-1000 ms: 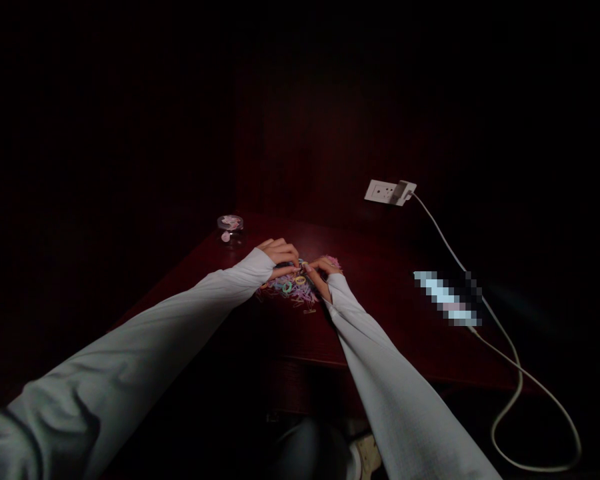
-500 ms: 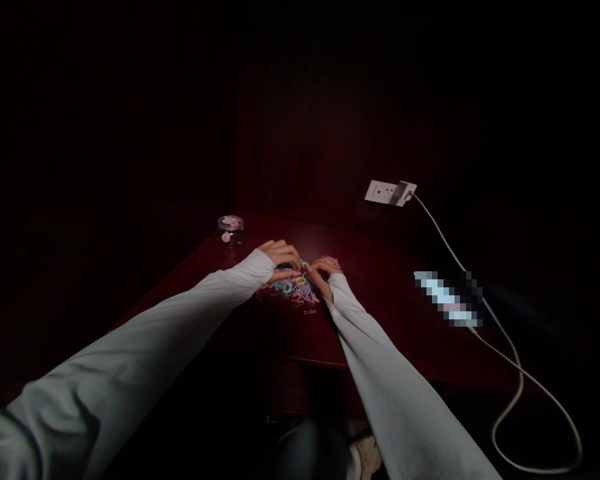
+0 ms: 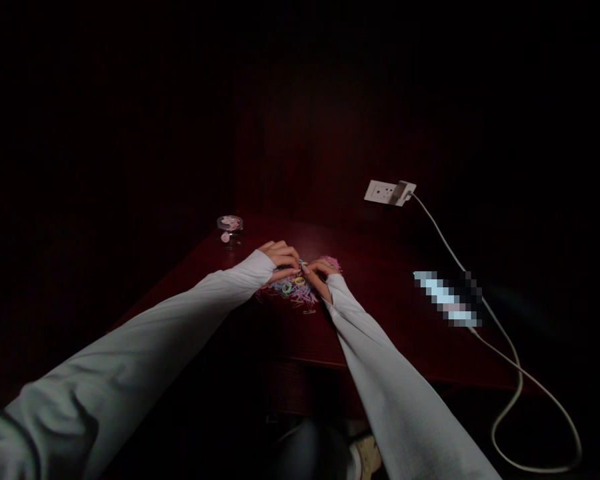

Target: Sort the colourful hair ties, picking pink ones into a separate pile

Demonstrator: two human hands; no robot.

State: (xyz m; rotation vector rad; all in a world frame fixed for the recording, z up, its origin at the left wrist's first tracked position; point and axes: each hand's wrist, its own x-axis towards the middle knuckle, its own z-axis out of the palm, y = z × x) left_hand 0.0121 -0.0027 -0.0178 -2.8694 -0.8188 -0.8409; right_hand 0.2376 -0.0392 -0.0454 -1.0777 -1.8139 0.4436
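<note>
A loose pile of small coloured hair ties (image 3: 304,293) lies on the dark red table, with ring-shaped ones in green and yellow among many thin pieces. Over the pile's left side, my left hand (image 3: 281,259) is closed, its fingers bent and thumb drawn in. My right hand (image 3: 322,272) is at the right side, its thumb and fingers pinched together close to the left fingertips. Whatever lies between the fingertips of either hand is too small to make out. Part of the pile is hidden under both hands.
A clear round jar (image 3: 230,231) with pink pieces stands at the table's back left. On the back wall is a white socket (image 3: 383,193) with a charger (image 3: 403,193). Its cable (image 3: 443,236) loops down the right side, past a blurred bright device (image 3: 447,299) on the table (image 3: 385,327).
Both hands stay over the pile, with only slight shifts of the fingers. The right fingertips have moved a little to the left. Nothing else has visibly moved.
</note>
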